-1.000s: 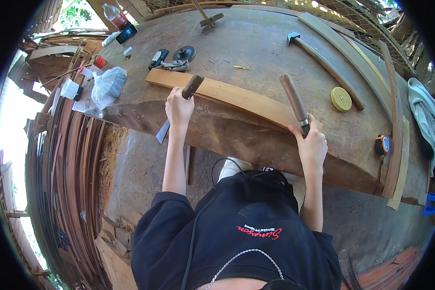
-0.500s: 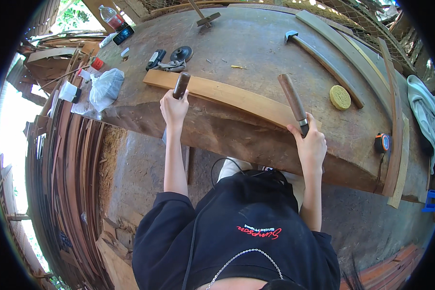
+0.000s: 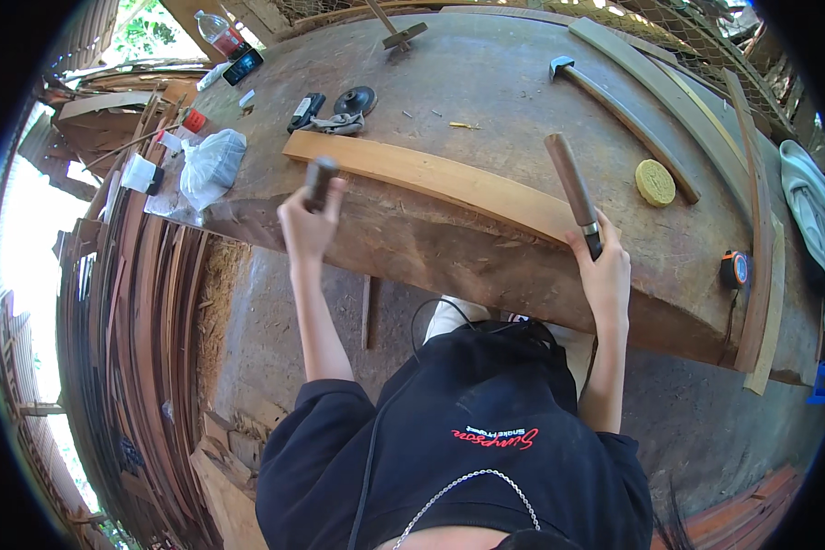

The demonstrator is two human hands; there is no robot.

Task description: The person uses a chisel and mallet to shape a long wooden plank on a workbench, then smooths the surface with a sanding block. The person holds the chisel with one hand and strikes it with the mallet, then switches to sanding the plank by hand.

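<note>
My left hand [image 3: 308,227], slightly blurred, is closed round a short dark-brown wooden handle [image 3: 320,183] in front of the plank's left part. My right hand [image 3: 607,275] grips the dark collar of a longer brown wooden handle [image 3: 571,179], which points up and away beside the plank's right end. Whatever lies below either grip is hidden, so I cannot tell the kind of tool, or whether both handles belong to one. Between the hands, a long light-brown wooden plank [image 3: 431,178] lies along the near edge of the workbench [image 3: 495,119].
A hammer-like tool [image 3: 628,124], a round yellow block [image 3: 654,183] and a tape measure [image 3: 733,269] lie to the right. Farther left are a black disc [image 3: 355,100], a tied plastic bag [image 3: 213,168] and a bottle [image 3: 218,33]. Stacked wood strips [image 3: 147,348] stand at left.
My left hand has moved left and slightly nearer me with its handle, away from the plank's edge. The right hand keeps its grip by the plank's end; the whole view has shifted a little.
</note>
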